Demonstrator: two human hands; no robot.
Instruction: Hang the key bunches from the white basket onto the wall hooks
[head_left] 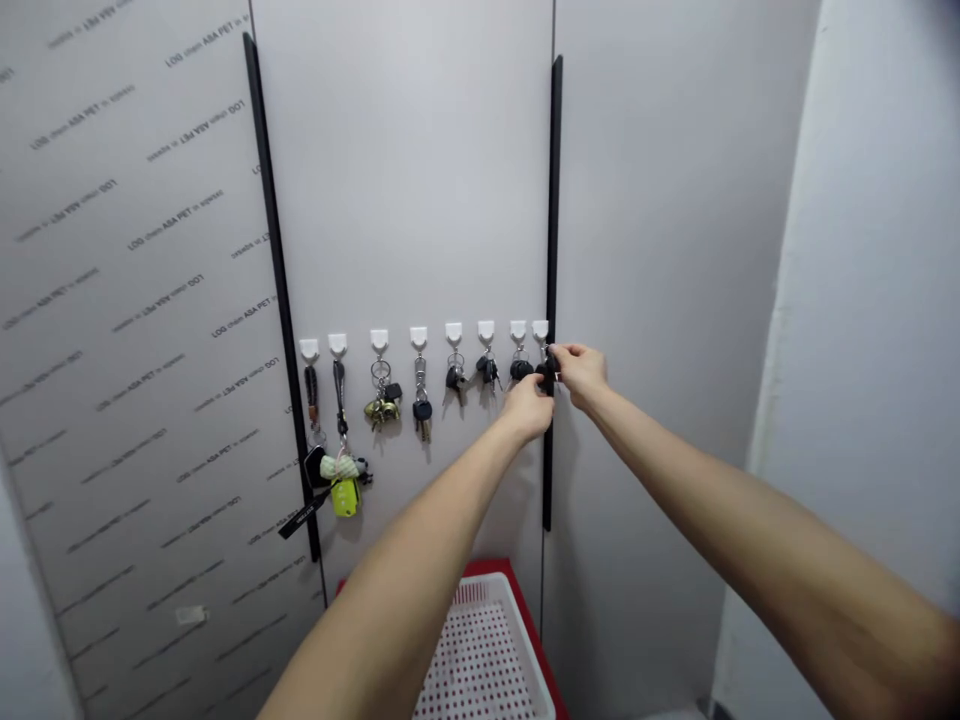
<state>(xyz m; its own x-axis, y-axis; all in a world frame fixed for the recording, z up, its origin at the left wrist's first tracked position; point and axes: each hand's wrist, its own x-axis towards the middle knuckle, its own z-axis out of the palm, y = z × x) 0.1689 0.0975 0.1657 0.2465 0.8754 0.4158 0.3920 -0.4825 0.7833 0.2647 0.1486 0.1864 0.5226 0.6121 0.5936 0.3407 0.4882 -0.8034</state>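
Observation:
Both my hands meet at the rightmost white hook (541, 329), where a bunch of black-headed keys (551, 362) hangs. My right hand (583, 372) pinches this bunch from the right, close under the hook. From below left, my left hand (529, 408) closes its fingers on the lower part of the same keys; its fingertips are partly hidden. Just left of them, another key bunch (520, 369) hangs on its own hook. Farther along the row are more keys with black heads (489, 370), a bunch with brass-coloured pieces (384, 408) and a yellow-green key fob (346, 497).
The hooks are fixed to a pale cabinet door (405, 180) between two long black handles (556, 200) (274, 240). Below, a white perforated basket (525, 640) stands on a red surface (534, 625). A printed film covers the left panel (142, 330). A white wall (862, 330) stands at right.

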